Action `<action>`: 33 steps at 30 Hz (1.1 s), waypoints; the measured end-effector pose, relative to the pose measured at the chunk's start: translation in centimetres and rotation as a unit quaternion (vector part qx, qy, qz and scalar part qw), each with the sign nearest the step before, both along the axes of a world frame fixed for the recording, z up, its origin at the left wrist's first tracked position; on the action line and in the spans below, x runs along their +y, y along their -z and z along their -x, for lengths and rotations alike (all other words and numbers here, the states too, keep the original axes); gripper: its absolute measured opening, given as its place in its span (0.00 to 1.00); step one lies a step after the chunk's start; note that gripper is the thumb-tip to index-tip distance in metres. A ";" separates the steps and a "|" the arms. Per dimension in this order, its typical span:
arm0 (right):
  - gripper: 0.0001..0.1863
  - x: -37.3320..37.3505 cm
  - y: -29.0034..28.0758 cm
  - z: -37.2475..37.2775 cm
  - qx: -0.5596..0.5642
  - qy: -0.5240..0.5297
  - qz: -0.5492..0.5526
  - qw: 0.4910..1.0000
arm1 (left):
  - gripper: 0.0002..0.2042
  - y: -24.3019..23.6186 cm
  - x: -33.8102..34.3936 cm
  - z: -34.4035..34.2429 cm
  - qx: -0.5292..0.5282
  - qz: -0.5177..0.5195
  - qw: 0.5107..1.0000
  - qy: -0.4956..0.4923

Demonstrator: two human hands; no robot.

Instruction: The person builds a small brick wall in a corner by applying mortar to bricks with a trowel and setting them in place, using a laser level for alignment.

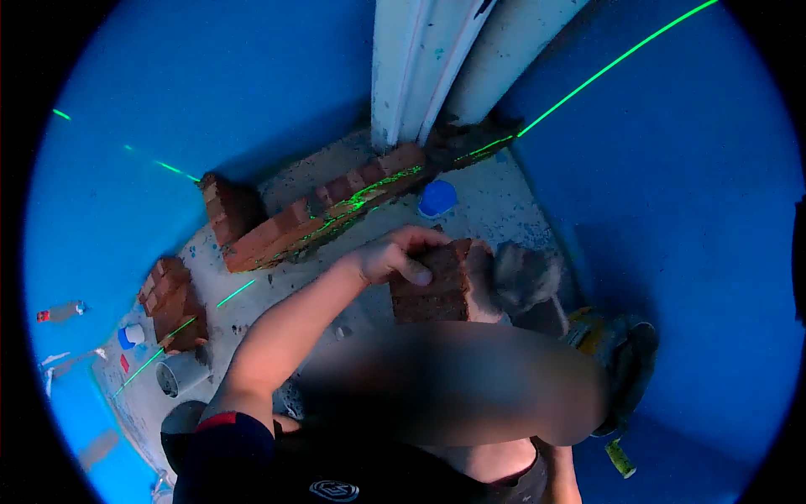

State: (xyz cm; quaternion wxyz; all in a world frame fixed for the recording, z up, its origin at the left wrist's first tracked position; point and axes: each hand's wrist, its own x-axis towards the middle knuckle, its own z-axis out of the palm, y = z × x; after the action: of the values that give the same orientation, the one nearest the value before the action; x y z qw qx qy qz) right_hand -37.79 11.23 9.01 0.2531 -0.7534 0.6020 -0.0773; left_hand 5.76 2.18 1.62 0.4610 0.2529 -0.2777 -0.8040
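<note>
Gripping a red brick (443, 270) between thumb and fingers (426, 237), likely to steady it, the left hand (395, 256) holds it right of the low brick wall (281, 231); the right hand's fingers are obscured, their state unclear.

The foremost brick (426, 307) is fired clay in appearance, matt and coarse-grained; the low brick wall (273, 233) shows the same rough, unglazed finish. The floor (512, 197) resembles bare concrete, dull, gritty and spattered, whereas the blue walls (697, 252) present a smooth, matt surface. The pipes (397, 80) and blue dish (437, 198) appear to be smooth plastic, the pipes speckled with residue; the dark sleeve (231, 449) is matt cloth.
</note>
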 end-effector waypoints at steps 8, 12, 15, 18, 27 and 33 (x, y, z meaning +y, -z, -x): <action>0.06 -3.1 -3.7 -3.8 0.038 -0.111 0.054 0.992 | 0.38 -0.1 0.1 -0.5 0.065 0.002 0.998 0.010; 0.01 -4.1 -5.4 -6.5 0.041 -0.154 0.123 0.979 | 0.30 1.5 0.2 0.3 0.132 0.035 0.991 -0.004; 0.03 -4.2 -8.2 -9.6 0.060 -0.212 0.206 0.954 | 0.27 1.4 0.4 0.8 0.179 -0.004 0.983 -0.028; 0.03 -4.1 -7.1 -8.4 0.069 -0.205 0.227 0.950 | 0.24 3.2 -0.1 1.0 0.195 0.012 0.980 -0.040; 0.04 -2.2 -0.9 -3.5 -0.232 0.013 0.060 0.971 | 0.25 -0.5 -1.0 -0.5 0.156 0.035 0.986 -0.036; 0.11 -3.6 -2.8 -11.5 -0.046 -0.124 0.055 0.990 | 0.32 4.1 -0.4 0.7 0.192 0.004 0.981 -0.035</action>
State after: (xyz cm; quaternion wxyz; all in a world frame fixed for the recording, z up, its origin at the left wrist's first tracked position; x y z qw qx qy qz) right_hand -26.29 7.62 11.82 0.2464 -0.8307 0.4862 -0.1130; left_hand 5.05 1.76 -2.51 0.5344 0.1020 -0.1781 -0.8199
